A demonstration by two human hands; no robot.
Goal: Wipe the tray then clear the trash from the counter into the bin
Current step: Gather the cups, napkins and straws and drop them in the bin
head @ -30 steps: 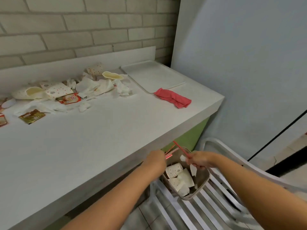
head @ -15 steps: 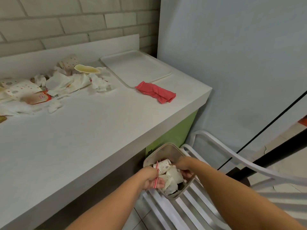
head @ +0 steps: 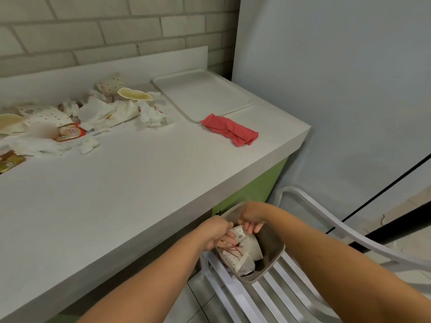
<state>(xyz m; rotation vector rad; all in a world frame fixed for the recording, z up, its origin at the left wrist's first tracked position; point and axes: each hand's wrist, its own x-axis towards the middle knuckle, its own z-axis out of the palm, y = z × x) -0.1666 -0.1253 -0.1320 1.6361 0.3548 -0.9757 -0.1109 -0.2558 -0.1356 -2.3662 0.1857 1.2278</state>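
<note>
straws [head: 232, 250] now lie dropped in the bin [head: 271, 248]; left hand [head: 215, 231] and right hand [head: 253, 216] hang loose, empty.

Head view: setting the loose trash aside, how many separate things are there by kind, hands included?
tray: 1
red cloth: 1
bin: 1
white chair: 1
hands: 2, the left hand and the right hand
Total: 6
</note>
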